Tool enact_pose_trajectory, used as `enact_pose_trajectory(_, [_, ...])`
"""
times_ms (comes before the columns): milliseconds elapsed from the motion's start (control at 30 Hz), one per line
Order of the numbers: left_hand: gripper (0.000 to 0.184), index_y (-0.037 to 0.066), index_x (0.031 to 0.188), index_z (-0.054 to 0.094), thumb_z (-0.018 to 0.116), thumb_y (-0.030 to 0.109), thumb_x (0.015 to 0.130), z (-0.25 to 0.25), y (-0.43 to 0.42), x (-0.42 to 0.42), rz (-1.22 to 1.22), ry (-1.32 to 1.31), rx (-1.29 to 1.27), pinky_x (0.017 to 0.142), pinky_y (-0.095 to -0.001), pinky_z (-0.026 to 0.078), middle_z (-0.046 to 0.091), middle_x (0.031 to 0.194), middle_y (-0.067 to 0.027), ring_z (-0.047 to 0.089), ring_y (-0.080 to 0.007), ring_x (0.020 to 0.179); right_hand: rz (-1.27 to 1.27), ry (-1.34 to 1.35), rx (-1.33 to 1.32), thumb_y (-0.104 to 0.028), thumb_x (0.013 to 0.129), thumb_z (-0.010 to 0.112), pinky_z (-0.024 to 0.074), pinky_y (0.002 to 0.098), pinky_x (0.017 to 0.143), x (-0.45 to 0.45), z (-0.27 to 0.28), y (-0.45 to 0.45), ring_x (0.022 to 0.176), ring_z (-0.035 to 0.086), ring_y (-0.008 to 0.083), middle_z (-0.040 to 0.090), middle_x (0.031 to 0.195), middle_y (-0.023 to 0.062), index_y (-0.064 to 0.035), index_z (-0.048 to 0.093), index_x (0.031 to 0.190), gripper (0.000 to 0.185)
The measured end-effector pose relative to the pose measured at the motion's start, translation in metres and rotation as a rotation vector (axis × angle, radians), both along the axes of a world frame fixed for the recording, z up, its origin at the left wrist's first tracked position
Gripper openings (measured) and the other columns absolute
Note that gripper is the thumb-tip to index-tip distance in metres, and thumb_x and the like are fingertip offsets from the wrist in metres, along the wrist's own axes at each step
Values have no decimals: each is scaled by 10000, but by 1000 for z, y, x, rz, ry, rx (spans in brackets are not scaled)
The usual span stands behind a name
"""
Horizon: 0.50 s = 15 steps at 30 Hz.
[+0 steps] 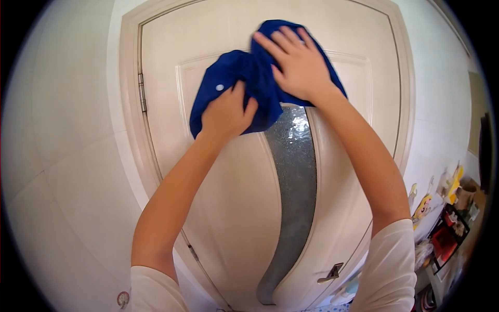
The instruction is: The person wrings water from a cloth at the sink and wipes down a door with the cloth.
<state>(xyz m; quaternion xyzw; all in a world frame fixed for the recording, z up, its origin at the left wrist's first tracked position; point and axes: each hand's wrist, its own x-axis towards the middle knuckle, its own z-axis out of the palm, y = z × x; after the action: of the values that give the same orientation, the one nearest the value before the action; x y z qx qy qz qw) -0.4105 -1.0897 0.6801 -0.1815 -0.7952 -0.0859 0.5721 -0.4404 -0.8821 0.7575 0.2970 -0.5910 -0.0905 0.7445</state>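
A dark blue cloth (267,86) with a white dot lies against the upper part of a cream door (223,218). Its left part is bunched, and my left hand (226,112) has its fingers curled into the folds, the tips partly hidden. Higher up and to the right, my right hand (301,67) lies flat over the cloth with fingers spread, pressing it to the door. Below the cloth runs a curved textured glass strip (296,182), whose top end the fabric covers.
A metal door handle (331,273) sits at the lower right of the door, with a hinge (142,92) on the left side. Pale tiled wall (62,130) flanks the frame. At right, yellow figures (423,205) hang above a black rack (449,236) with various items.
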Motion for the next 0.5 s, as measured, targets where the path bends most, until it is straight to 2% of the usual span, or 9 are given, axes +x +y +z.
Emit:
enact_pose_trajectory(100, [557, 11, 1365, 541, 549, 397, 964, 14, 9, -1, -36, 37, -87, 792, -480, 565, 692, 1038, -242, 682, -424, 914, -64, 23, -177, -358, 846, 635, 257, 543, 1202, -5, 12, 30, 1400, 421, 325, 525, 1409, 114, -237, 372, 1552, 763])
enact_pose_trajectory(133, [583, 91, 1454, 486, 526, 427, 980, 22, 11, 3, -18, -17, -92, 802, -478, 567, 688, 1066, -240, 679, -429, 929, -68, 31, -229, -364, 825, 652, 254, 554, 1198, -10, 20, 37, 1401, 414, 333, 517, 1410, 120, -241, 343, 1565, 811])
enact_pose_trajectory(167, [597, 106, 1478, 458, 520, 432, 982, 29, 13, 4, -24, 10, -102, 817, -482, 564, 687, 1084, -241, 676, -435, 942, -80, 124, -279, -352, 870, 609, 280, 522, 1192, 1, 26, 34, 1384, 439, 310, 563, 1364, 121, -198, 440, 1516, 685])
enact_pose_trajectory(233, [629, 136, 1526, 403, 509, 441, 987, 43, 12, 1, -34, 60, -126, 847, -490, 558, 683, 1119, -242, 671, -448, 966, -130, -143, -382, -368, 898, 569, 237, 520, 1216, 36, 33, 26, 1426, 388, 364, 488, 1457, 210, -72, 361, 1539, 736])
enact_pose_trajectory(267, [658, 155, 1556, 354, 505, 449, 987, 52, 12, 0, -28, 114, -124, 900, -497, 542, 664, 1192, -249, 659, -463, 1009, -99, -135, -419, -384, 884, 584, 225, 533, 1218, 28, 43, 22, 1435, 374, 369, 479, 1467, 207, -86, 345, 1548, 766])
enact_pose_trajectory(300, [658, 140, 1548, 365, 503, 458, 989, 61, 10, 0, 3, 76, -97, 929, -496, 530, 646, 1239, -261, 649, -464, 1056, -71, -128, -458, -400, 871, 599, 214, 545, 1220, 17, 56, 20, 1444, 360, 374, 470, 1476, 203, -100, 329, 1557, 797])
enact_pose_trajectory(367, [695, 206, 1573, 309, 515, 474, 966, 80, 0, -13, 12, 198, -61, 897, -523, 553, 670, 1189, -250, 669, -466, 1020, -43, -81, -480, -417, 869, 603, 214, 539, 1223, 5, 75, 11, 1450, 357, 368, 482, 1468, 196, -84, 331, 1554, 809])
enact_pose_trajectory(433, [708, 149, 1564, 331, 509, 487, 968, 94, -14, -20, 5, 270, -48, 931, -525, 537, 648, 1253, -258, 649, -463, 1088, -40, -65, -486, -428, 866, 607, 212, 536, 1225, 1, 91, -1, 1453, 355, 367, 487, 1464, 194, -79, 327, 1555, 821])
enact_pose_trajectory(500, [708, 136, 1565, 327, 492, 495, 978, 101, -29, -23, 46, 327, -22, 947, -518, 530, 645, 1263, -256, 644, -455, 1106, -23, -42, -473, -441, 873, 601, 230, 530, 1215, 0, 104, -14, 1438, 376, 364, 488, 1473, 186, -67, 357, 1538, 802])
